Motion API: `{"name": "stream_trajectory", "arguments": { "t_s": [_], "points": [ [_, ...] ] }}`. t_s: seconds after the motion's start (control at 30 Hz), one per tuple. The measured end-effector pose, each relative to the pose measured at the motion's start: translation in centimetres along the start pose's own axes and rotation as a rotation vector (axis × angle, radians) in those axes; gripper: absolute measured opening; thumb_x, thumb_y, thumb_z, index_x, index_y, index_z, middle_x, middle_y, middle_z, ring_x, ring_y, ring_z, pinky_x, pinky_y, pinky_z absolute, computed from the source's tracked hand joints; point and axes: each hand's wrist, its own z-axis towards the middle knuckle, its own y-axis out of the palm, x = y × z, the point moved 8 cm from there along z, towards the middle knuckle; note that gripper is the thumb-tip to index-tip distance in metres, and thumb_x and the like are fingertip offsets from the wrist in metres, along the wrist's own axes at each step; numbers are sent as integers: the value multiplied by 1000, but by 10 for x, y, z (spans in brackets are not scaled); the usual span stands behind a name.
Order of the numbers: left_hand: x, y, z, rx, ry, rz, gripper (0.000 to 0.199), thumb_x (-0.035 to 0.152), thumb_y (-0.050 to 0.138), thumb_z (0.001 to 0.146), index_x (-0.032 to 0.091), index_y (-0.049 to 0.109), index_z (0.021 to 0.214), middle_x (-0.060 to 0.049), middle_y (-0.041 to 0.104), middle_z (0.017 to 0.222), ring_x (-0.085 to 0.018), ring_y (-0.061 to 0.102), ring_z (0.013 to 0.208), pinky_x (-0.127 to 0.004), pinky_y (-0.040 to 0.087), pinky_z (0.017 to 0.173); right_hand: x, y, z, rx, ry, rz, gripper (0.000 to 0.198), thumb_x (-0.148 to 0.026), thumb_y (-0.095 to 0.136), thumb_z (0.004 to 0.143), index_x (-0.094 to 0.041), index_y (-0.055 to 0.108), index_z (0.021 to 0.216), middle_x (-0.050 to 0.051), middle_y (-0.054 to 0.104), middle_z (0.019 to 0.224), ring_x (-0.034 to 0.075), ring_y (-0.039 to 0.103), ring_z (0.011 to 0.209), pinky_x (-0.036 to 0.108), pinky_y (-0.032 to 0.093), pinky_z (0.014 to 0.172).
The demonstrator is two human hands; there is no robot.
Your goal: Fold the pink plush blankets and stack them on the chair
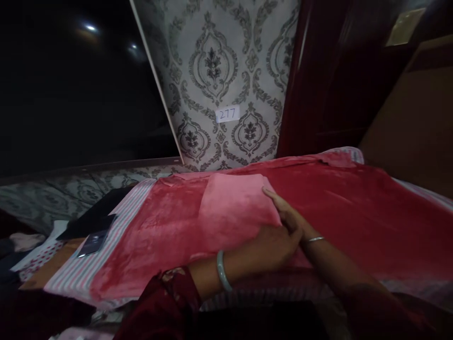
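Note:
A pale pink folded cloth (237, 203), plush-looking, lies on a red blanket (347, 208). My right hand (283, 208), with a silver bracelet at its wrist, rests along the right edge of the folded cloth. Its fingers stretch out toward the cloth's far corner. My left hand (274, 248) reaches across the near side of the cloth, below a pale green bangle (222, 271) on the wrist. Its fingertips meet the heel of my right hand; blur and overlap hide whether they pinch anything.
A striped sheet (85, 269) borders the red blanket. A dark phone-like object (95, 242) and more fabrics lie at left. Behind stand a large black screen (78, 94), a patterned wall with a "277" label (227, 114), and a brown cardboard-like panel (417, 123) at right.

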Motion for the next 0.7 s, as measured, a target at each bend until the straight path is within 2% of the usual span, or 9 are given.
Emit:
{"name": "stream_trajectory", "arguments": {
  "t_s": [0.07, 0.13, 0.2, 0.27, 0.37, 0.47, 0.57, 0.63, 0.7],
  "points": [
    [4, 4, -10, 56, -35, 11, 48, 21, 47, 99, 8, 45, 146, -15, 72, 110, -27, 68, 86, -40, 56, 69, 2, -9, -2, 40, 24, 18, 45, -56, 59, 86, -18, 74, 105, 9, 80, 89, 29, 76, 97, 45, 53, 105],
    [6, 2, -29, 133, -122, 38, 58, 20, 51, 96, 11, 39, 152, -16, 69, 122, -29, 67, 100, -45, 58, 81, -2, -17, 2, 132, -15, -7, 34, -45, 68, 80, -19, 74, 100, 8, 80, 86, 28, 76, 93, 43, 53, 105],
    [7, 3, -53, 228, -222, 45, 70, 23, 60, 91, 15, 35, 156, -17, 65, 133, -31, 64, 112, -50, 56, 93, -9, -23, 8, 210, -69, -39, 27, -35, 73, 73, -20, 74, 96, 6, 79, 82, 28, 75, 87, 42, 55, 100],
    [5, 8, -75, 326, -298, 37, 79, 27, 67, 85, 17, 35, 156, -18, 63, 137, -34, 61, 120, -55, 54, 100, -14, -22, 15, 223, -89, -49, 27, -28, 72, 70, -21, 73, 96, 5, 78, 77, 27, 74, 82, 42, 58, 94],
    [1, 18, -93, 463, -307, 74, 67, 17, 63, 83, 16, 47, 147, -17, 67, 134, -33, 61, 125, -56, 51, 106, -27, -21, 26, 227, -115, -52, 28, -20, 69, 67, -21, 72, 95, 4, 75, 73, 25, 73, 76, 41, 60, 86],
    [0, 19, -88, 609, -229, 136, 51, 3, 49, 84, 19, 60, 131, -12, 73, 125, -26, 65, 121, -47, 52, 108, -49, -26, 37, 258, -168, -47, 29, -16, 67, 65, -20, 70, 94, 3, 75, 78, 24, 73, 80, 37, 60, 86],
    [-1, 16, -74, 722, -210, 147, 47, -1, 43, 86, 18, 65, 122, -12, 73, 124, -24, 66, 122, -44, 52, 108, -66, -39, 42, 297, -229, -59, 31, -14, 66, 65, -19, 69, 95, 1, 76, 86, 22, 72, 88, 34, 58, 90],
    [-1, 21, -62, 701, -204, 147, 44, -1, 43, 85, 17, 66, 118, -12, 75, 120, -23, 68, 116, -41, 54, 104, -66, -51, 40, 330, -247, -81, 32, -13, 65, 64, -18, 68, 95, 1, 76, 86, 22, 71, 89, 34, 57, 91],
    [1, 33, -51, 605, -179, 157, 40, 0, 46, 85, 17, 67, 115, -12, 76, 116, -23, 70, 109, -39, 56, 99, -57, -63, 36, 359, -244, -111, 34, -15, 66, 63, -19, 68, 97, 0, 75, 84, 22, 71, 85, 37, 58, 90]
  ]
}}
